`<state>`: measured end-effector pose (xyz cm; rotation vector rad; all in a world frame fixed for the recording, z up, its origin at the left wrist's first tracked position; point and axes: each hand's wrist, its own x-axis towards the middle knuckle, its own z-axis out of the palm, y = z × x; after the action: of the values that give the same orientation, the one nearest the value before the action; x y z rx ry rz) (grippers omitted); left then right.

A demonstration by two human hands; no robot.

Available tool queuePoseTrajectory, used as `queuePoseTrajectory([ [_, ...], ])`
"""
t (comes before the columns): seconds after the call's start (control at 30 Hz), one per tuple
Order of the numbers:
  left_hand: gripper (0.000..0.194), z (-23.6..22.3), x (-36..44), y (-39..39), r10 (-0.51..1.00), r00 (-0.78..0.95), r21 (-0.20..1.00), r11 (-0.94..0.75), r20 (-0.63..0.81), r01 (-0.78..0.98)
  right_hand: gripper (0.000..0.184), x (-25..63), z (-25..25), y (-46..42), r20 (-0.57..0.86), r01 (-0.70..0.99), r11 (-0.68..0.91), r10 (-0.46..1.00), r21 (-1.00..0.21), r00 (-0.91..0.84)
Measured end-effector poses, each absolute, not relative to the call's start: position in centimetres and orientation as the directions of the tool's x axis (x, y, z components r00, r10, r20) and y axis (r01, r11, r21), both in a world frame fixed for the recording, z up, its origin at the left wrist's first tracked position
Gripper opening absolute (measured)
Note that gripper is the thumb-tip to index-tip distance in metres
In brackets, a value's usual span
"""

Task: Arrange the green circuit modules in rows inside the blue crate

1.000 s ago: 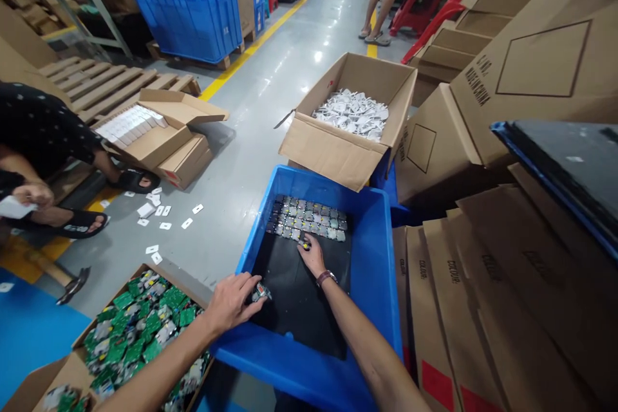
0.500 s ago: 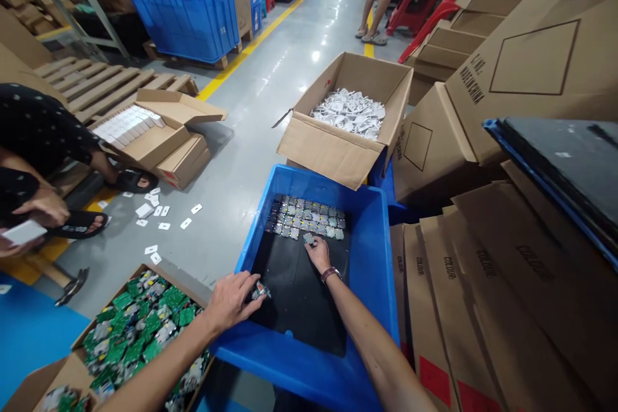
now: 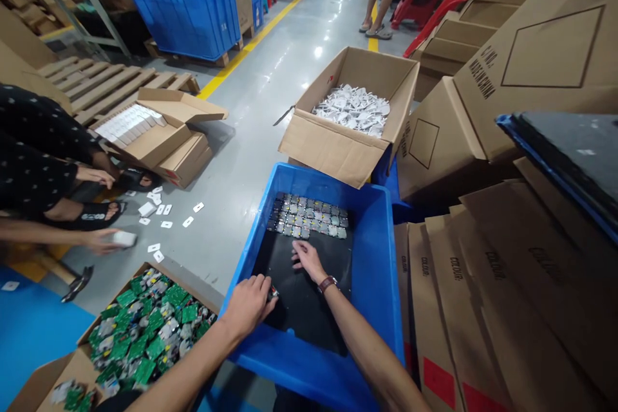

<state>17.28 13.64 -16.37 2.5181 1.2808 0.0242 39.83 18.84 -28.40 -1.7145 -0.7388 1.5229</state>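
Observation:
A blue plastic bin (image 3: pixel 371 283) in front of me has a black sheet (image 3: pixel 304 296) on its floor, with rows of small grey circuit parts (image 3: pixel 309 222) along the far edge. My left hand (image 3: pixel 248 302) rests on the bin's near left rim, fingers closed on a small circuit part (image 3: pixel 273 294). My right hand (image 3: pixel 306 257), wearing a wristwatch, hovers over the black sheet just below the rows with fingers spread and nothing in them.
A cardboard box of green circuit boards (image 3: pixel 145 328) stands at lower left. An open box of white parts (image 3: pixel 352 109) sits behind the bin. Stacked cartons (image 3: pixel 506 257) crowd the right. A seated person's hand (image 3: pixel 103 239) reaches over the floor at left, where white cards lie scattered.
My right hand left a part at the rows and drew back toward me, now empty. My left hand shifted slightly right. The person at left reached a hand down to the floor.

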Motion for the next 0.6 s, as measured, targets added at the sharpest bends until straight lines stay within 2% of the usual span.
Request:
queuePoseTrajectory([
  [0.03,0.029,-16.5,18.3,13.7,0.800,0.567,0.330,-0.490,-0.198,0.807,0.056,39.4,-27.8,18.2,-0.650,-0.119,-0.651,0.758,-0.749,-0.052],
  [0.1,0.032,-16.9,20.2,14.3,0.810,0.476,0.419,-0.322,-0.342,0.849,0.064,38.7,-26.9,17.1,-0.698,-0.173,-0.782,0.616,-0.599,-0.366],
  [0.17,0.042,-17.4,21.6,15.1,0.816,0.384,0.465,-0.163,-0.433,0.870,0.062,38.5,-26.6,16.3,-0.695,-0.176,-0.824,0.553,-0.539,-0.460],
  [0.2,0.048,-17.6,21.9,15.5,0.821,0.349,0.472,-0.112,-0.452,0.874,0.057,38.5,-26.8,16.1,-0.697,-0.181,-0.808,0.579,-0.561,-0.423],
  [0.27,0.056,-17.4,22.2,16.2,0.833,0.321,0.479,-0.078,-0.450,0.874,0.046,39.0,-27.5,15.7,-0.698,-0.168,-0.733,0.680,-0.660,-0.224],
  [0.3,0.054,-17.0,22.2,16.3,0.838,0.315,0.485,-0.070,-0.445,0.872,0.045,39.4,-28.0,15.5,-0.688,-0.139,-0.694,0.719,-0.706,-0.096],
  [0.4,0.028,-12.9,21.8,16.2,0.839,0.348,0.531,-0.086,-0.418,0.843,0.051,40.9,-29.6,15.2,-0.628,0.006,-0.639,0.757,-0.769,0.181],
  [0.43,0.034,-10.7,21.4,15.8,0.841,0.374,0.561,-0.104,-0.391,0.821,0.052,41.6,-29.9,15.1,-0.596,0.072,-0.624,0.769,-0.778,0.231],
  [0.53,0.049,-3.3,19.4,13.2,0.889,0.442,0.719,-0.228,-0.122,0.656,0.045,43.4,-30.6,15.1,-0.414,0.327,-0.527,0.837,-0.784,0.357],
  [0.6,0.041,0.6,17.3,10.5,0.858,0.499,0.749,-0.408,0.121,0.522,0.037,44.4,-30.9,15.3,-0.260,0.475,-0.453,0.871,-0.754,0.418],
])
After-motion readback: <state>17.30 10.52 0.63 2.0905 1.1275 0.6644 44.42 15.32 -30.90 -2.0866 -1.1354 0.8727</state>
